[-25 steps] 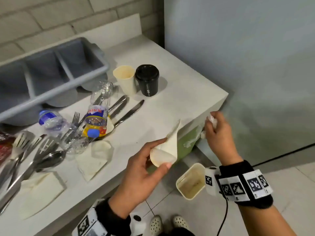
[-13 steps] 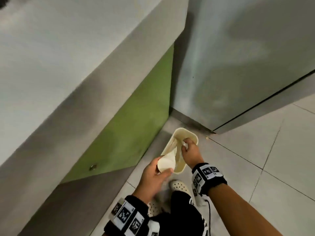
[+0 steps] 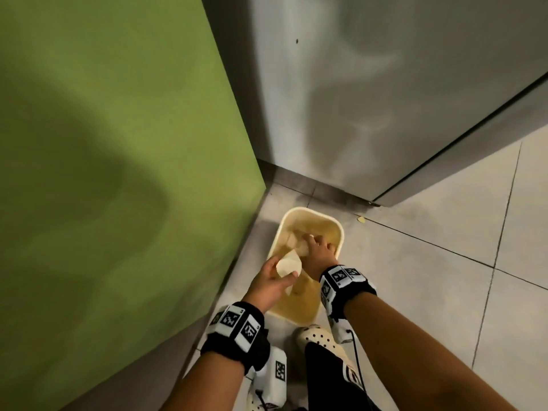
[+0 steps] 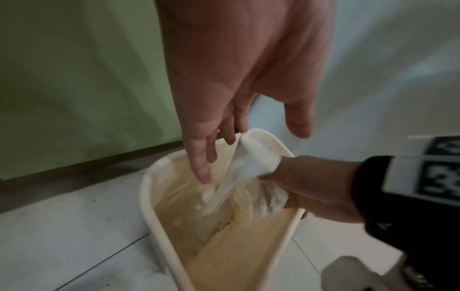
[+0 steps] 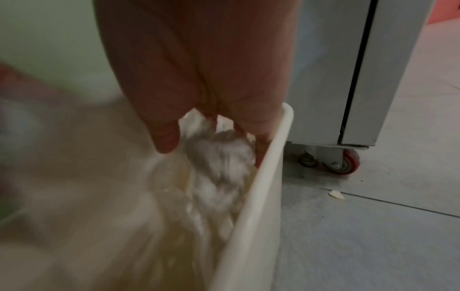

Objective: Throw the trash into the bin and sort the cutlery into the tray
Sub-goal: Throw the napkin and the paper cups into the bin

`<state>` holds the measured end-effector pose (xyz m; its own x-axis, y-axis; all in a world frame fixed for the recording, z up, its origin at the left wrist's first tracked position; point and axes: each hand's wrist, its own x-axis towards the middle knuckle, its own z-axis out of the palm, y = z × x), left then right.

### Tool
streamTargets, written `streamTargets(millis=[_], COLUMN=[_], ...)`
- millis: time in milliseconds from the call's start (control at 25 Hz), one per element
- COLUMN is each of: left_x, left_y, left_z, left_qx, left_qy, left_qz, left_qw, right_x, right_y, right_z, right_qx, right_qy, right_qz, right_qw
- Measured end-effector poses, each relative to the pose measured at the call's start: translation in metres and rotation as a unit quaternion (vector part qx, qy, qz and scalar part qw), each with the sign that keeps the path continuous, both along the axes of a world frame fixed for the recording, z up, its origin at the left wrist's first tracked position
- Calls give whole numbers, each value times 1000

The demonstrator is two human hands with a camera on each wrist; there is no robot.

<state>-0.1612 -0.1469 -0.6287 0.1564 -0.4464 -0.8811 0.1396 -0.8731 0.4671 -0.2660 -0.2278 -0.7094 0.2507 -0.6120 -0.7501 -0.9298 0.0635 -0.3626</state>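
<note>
A cream bin (image 3: 341, 232) stands on the floor by the green panel. My left hand (image 3: 271, 280) hovers over the bin's near left rim. Its fingers (image 4: 199, 157) are straight and the thumb stands apart. A white napkin (image 3: 289, 264) hangs blurred at the fingertips, over the bin's mouth. My right hand (image 3: 318, 247) reaches down inside the bin against its right wall and grips a crumpled white tissue (image 5: 219, 151) between thumb and fingers. More pale paper lies in the bin. The cutlery and the tray are out of view.
A green cabinet panel (image 3: 118, 143) rises at the left. A steel unit (image 3: 385, 99) on a red castor (image 5: 344, 163) stands behind the bin. A small pale scrap (image 3: 361, 220) lies on the tiled floor. My shoe (image 3: 317, 339) is just in front of the bin.
My view dropped from the tabletop to the floor. Both hands came down to the bin; the right went inside with its tissue, and the left's fingers straightened round the napkin.
</note>
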Motion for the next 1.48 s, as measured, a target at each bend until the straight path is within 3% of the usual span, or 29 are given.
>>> streamTargets(millis=[200,360,520,640,760,880,1080,1160,1240,1360,1480], left_x=[9,10,3,-4,-4,2,31,51,74,122,176], left_y=[10,20,19,25,40,60,106,123,134,136,119], left_z=[10,73,183,290,400,484,612,646,669,687,688], left_qx=[12,-3,-31,-72,-128,-187,-298,-322,-330,-324,-244], left_qy=[-57,-69,-58,-38,-30,-60,-133,-195,-267,-355,-482], left_qz=[18,-10,11,28,30,20,118,164,197,249,229], left_qw=[998,998,998,996,991,980,938,912,884,841,810], right_x=[-8,-18,-30,-37,-30,-13,28,51,77,128,183], right_y=[-7,8,30,43,45,47,41,37,35,34,35], right_z=[14,78,174,258,349,439,586,630,661,693,705], right_qx=[5,4,9,1,-35,-87,-165,-191,-214,-227,-257], right_qy=[-81,-104,-82,-86,-151,-223,-396,-443,-475,-490,-479], right_qz=[-29,-60,-43,-6,42,106,226,246,251,253,270], right_qw=[996,993,996,996,987,965,875,840,816,803,795])
